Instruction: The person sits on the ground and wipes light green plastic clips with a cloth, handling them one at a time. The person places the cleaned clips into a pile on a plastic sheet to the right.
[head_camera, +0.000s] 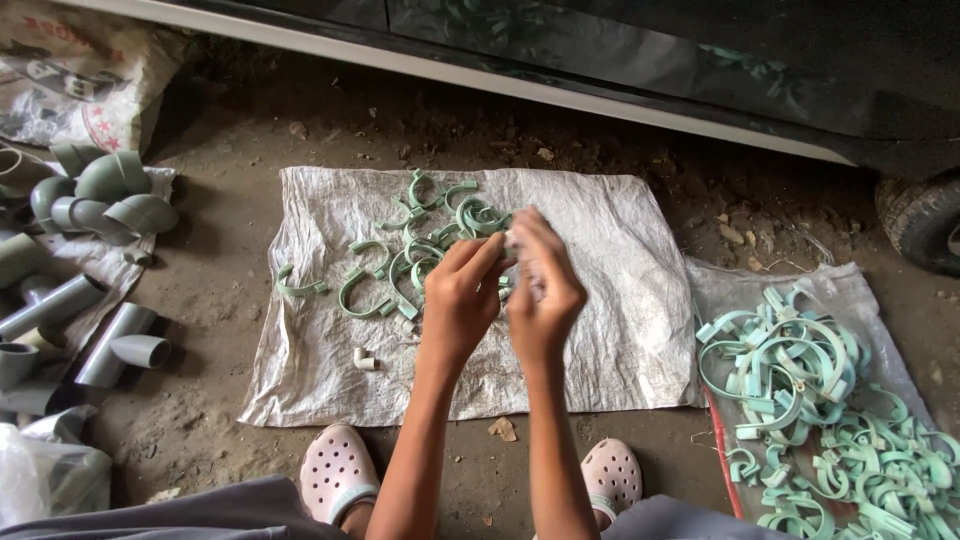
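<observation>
Above the middle of the white sack (600, 330), both hands meet around one small pale piece (512, 243); motion blurs it, so its shape cannot be told. Left hand (462, 300) has its grip pinched together on the piece's near side, thumb and fingers closed. Right hand (545, 290) is blurred; its fingers curl on the same piece, but how tightly they close I cannot tell.

On the sack, just beyond and left of the hands, lies a loose heap of green clips (420, 245), roughly a dozen: thin, smooth plastic C-shapes with small tabs at the ends. One clip (300, 288) lies apart, further left. One short white elbow (364, 358) lies near the sack's near edge. The sack itself is woven plastic, crumpled and flat on the dirt floor (220, 250).

Right of the sack, a second sack (850, 290) carries a far bigger pile (830, 400) of the same green clips, too many and too tangled to count. Left of the sack sit grey pipe fittings (100, 195), smooth bends and tees, about ten visible. Two pink perforated clogs (335, 470) show below the sack.
</observation>
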